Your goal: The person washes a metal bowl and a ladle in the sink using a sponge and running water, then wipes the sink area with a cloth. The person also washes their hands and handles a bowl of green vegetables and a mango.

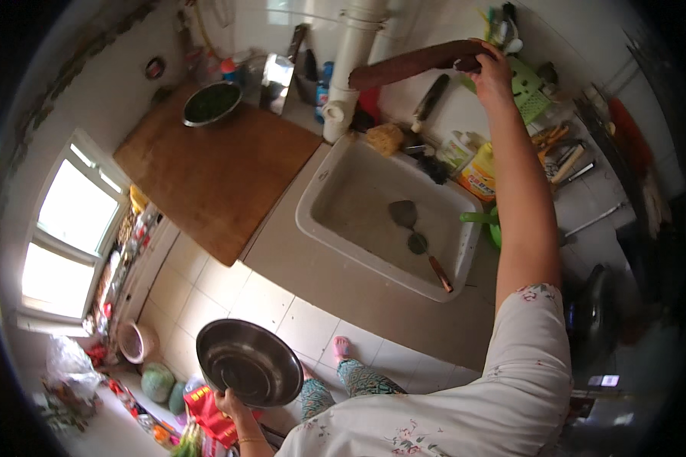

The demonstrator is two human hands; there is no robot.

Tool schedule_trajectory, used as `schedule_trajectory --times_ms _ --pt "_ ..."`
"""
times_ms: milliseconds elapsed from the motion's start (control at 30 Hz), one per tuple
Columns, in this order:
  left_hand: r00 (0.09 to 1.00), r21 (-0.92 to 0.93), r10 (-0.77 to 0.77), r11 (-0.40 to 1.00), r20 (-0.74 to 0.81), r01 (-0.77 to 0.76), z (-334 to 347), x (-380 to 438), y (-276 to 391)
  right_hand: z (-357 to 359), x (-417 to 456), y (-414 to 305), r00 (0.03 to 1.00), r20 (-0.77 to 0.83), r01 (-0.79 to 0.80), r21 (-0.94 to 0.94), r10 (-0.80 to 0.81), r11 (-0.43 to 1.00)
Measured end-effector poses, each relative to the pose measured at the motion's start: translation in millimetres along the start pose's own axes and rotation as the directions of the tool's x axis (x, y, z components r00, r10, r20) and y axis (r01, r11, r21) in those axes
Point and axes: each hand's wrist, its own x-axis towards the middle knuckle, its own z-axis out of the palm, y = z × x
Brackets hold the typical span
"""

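My left hand point(232, 404) grips the rim of a dark metal basin point(250, 363), held tilted over the floor with its inside showing. Up at the wall, my right arm is stretched out, and my right hand point(490, 71) is closed around one end of a long dark brown object point(414, 64), whose kind I cannot tell. Below it stands a white ceramic sink point(354, 260). In the sink lies a spatula point(403, 213) with a wooden handle, across the drain. A yellow sponge point(385, 139) rests on the sink's back rim.
A brown wooden board point(217, 165) covers the counter left of the sink, bearing a metal bowl of greens point(212, 104). A cleaver point(277, 80) stands by the white pipe point(354, 51). Right of the sink are a yellow bottle point(480, 171) and a green handled vessel point(491, 227). Melons point(158, 383) lie lower left.
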Motion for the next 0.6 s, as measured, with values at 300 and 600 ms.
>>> schedule_trajectory --times_ms 300,600 --pt "0.996 0.091 -0.088 0.992 0.005 0.087 -5.2 36.4 -9.3 -103.2 -144.1 95.6 0.859 -0.376 -0.406 -0.088 0.347 0.910" --pt "0.805 0.179 -0.503 0.864 0.316 0.470 -7.4 104.7 -35.5 0.5 -566.7 112.0 0.648 0.308 -0.459 -0.572 0.696 0.680"
